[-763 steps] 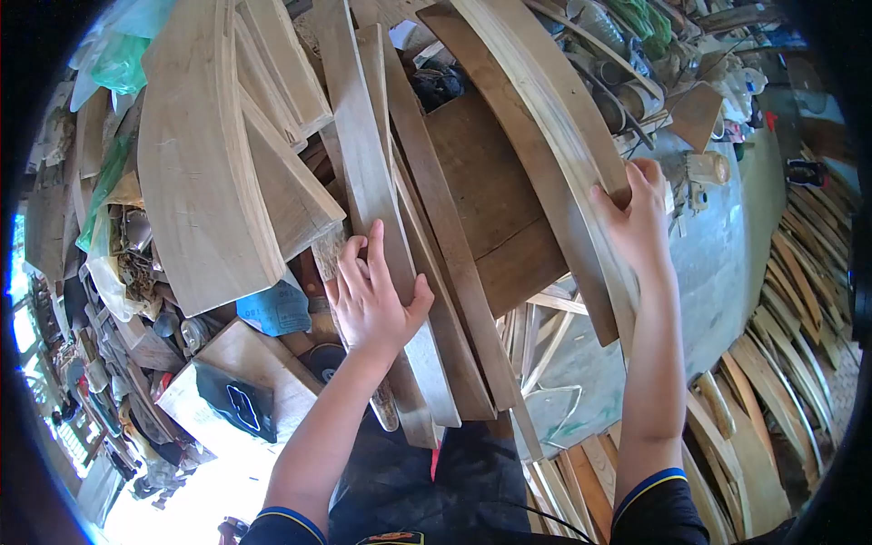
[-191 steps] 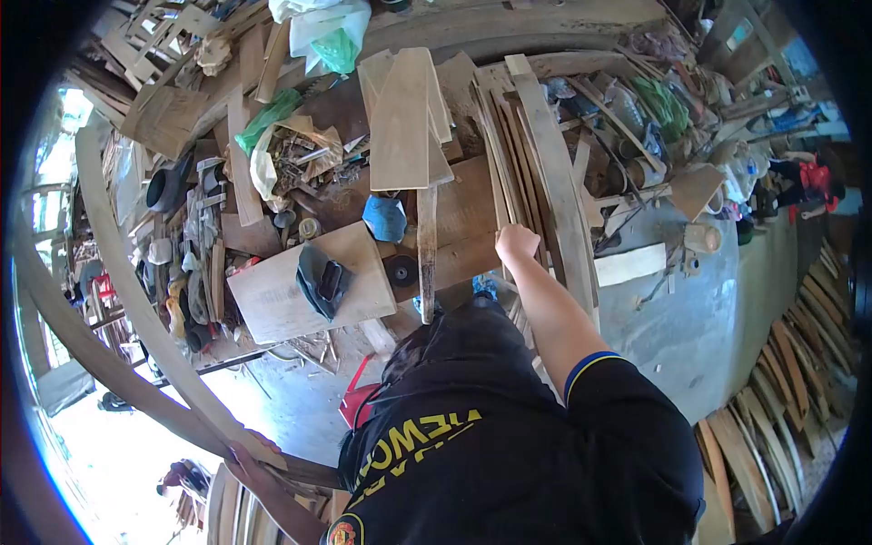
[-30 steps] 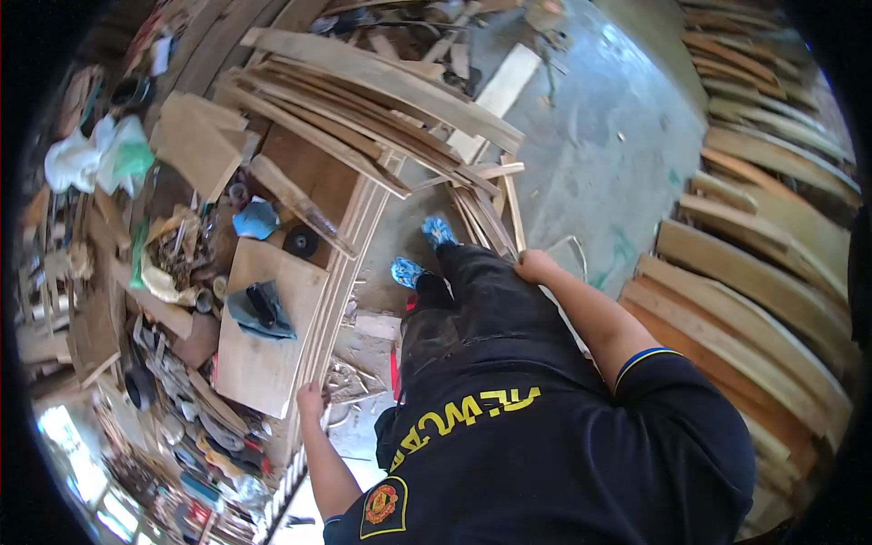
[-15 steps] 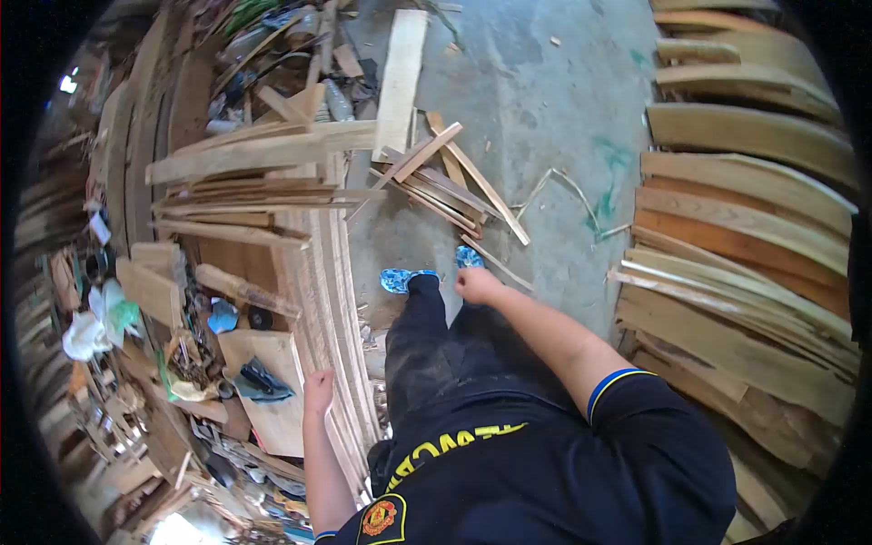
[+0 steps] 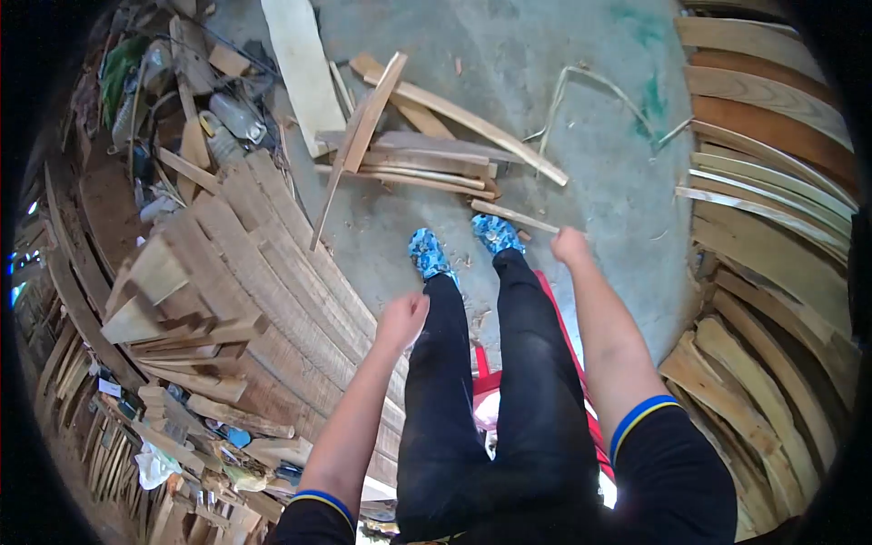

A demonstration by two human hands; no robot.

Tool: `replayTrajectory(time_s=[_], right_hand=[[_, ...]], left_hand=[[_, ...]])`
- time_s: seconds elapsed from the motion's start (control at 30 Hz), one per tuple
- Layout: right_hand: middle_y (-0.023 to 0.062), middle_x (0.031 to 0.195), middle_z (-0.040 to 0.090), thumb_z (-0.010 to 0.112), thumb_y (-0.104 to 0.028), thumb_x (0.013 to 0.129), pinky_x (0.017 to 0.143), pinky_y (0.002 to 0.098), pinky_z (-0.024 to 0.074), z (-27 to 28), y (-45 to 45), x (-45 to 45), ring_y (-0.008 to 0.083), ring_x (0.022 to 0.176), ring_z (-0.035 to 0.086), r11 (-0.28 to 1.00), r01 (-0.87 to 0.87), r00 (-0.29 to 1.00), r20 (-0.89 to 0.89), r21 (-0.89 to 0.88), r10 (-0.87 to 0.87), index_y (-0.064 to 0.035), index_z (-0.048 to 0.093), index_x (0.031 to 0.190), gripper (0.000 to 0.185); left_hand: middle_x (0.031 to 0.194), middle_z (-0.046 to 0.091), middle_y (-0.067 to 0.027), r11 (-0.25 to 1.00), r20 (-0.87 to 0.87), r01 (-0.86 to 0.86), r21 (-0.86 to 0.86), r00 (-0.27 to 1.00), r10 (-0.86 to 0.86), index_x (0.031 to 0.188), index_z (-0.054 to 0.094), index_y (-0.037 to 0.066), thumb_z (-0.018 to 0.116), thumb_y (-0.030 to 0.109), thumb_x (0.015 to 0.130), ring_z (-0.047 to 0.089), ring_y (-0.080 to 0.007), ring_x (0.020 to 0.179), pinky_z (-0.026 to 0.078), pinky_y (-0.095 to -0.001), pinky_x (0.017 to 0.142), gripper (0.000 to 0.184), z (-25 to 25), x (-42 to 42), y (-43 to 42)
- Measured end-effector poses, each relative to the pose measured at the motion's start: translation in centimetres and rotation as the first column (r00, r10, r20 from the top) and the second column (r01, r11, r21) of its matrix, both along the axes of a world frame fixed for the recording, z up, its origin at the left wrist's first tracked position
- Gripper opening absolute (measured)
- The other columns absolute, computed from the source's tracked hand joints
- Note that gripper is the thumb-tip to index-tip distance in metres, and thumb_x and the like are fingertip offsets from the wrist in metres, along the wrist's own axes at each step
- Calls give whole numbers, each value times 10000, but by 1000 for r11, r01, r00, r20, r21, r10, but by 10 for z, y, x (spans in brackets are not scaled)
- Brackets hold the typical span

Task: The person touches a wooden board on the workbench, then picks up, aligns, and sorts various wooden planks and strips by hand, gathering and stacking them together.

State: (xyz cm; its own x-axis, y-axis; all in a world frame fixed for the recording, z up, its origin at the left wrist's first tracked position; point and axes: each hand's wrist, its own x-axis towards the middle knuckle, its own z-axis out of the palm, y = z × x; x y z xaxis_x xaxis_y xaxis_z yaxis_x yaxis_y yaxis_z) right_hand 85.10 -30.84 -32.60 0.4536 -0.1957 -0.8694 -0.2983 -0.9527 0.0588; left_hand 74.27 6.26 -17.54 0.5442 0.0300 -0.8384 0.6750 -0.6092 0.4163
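Note:
My left hand point(image 5: 402, 320) hangs in front of my left thigh, fingers curled in and nothing seen in them. Further right, my right hand point(image 5: 569, 245) is a loose fist above the floor, also with nothing visible in it. In the picture its knuckles come close to the end of a thin wood strip point(image 5: 514, 218), though it looks well above it. Beyond my blue patterned shoes point(image 5: 427, 253) lies a loose pile of wood strips point(image 5: 427, 168). A wide pale board point(image 5: 304, 73) lies behind that pile.
Long stacked planks point(image 5: 291, 300) run along my left, with offcuts and plastic bottles point(image 5: 238, 118) beyond. Curved boards point(image 5: 772, 245) are stacked on the right. A bent strip point(image 5: 607, 82) lies on the concrete floor point(image 5: 627, 263). Something red point(image 5: 482, 361) shows behind my legs.
My view has swung, and the floor pile now lies nearer and straight ahead. My left hand has come from beside the planks to before my thigh. A red thing now shows behind my legs.

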Motion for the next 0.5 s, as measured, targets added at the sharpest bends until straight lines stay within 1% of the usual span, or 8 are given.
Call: replayTrajectory(time_s=[0.03,0.1,0.13,0.2,0.23,0.4,0.43,0.5], right_hand=[[239,1135,692,562,-215,861,929,487,537,-26,3,7,399,1067,665,1000,-4,1000,-2,-16,4,-38,725,1066,316],[235,1108,698,551,-223,876,933,490,533,-76,25,25,404,1049,666,964,-182,983,30,192,180,-35,713,1052,304],[233,1094,699,542,-227,884,930,491,533,-91,44,37,406,1038,667,955,-185,981,94,233,167,-34,712,1024,293],[231,1070,701,525,-232,898,922,498,532,-117,83,64,411,1018,667,918,-240,965,184,316,189,-40,708,1006,287],[231,1058,700,516,-234,904,917,503,532,-131,98,75,415,1008,666,890,-291,951,207,351,229,-47,705,1016,289],[237,1207,652,559,-213,898,999,486,493,-186,150,114,405,1138,615,863,-226,948,305,452,88,-27,621,1184,346],[232,1250,637,576,-242,909,1018,479,484,-198,153,120,401,1169,602,861,-240,944,315,449,99,-33,600,1234,387],[215,1293,619,600,-297,916,1033,475,476,-219,156,125,397,1200,587,847,-305,929,331,434,165,-49,574,1282,443]], left_hand=[[824,683,-218,993,63,11,120,998,-19,934,684,9,570,294,984,672,-393,779,505,-470,695,311,-23,5,-11],[890,700,-214,971,224,-169,171,966,129,968,695,38,561,268,978,675,-412,844,515,-487,727,266,-50,2,-50],[900,675,-200,975,187,-210,74,963,193,915,668,45,594,183,943,647,-408,838,514,-486,742,159,-64,-12,-71],[898,668,-197,961,28,-188,-204,980,198,998,668,41,593,186,939,656,-382,827,526,-444,752,173,-75,-42,-108],[903,663,-182,881,-206,-288,-374,953,224,1011,668,40,598,178,933,663,-351,844,525,-424,760,172,-70,-41,-123],[916,653,-168,905,-1,-77,-418,996,85,973,613,43,601,143,926,663,-358,850,521,-451,751,111,-96,-90,-156],[940,661,-179,914,-84,-112,-391,993,85,979,614,54,621,166,917,664,-365,881,526,-466,771,128,-104,-108,-159],[963,664,-199,959,-235,91,-267,959,-157,995,625,38,626,217,912,663,-384,899,531,-484,803,197,-113,-119,-168]])
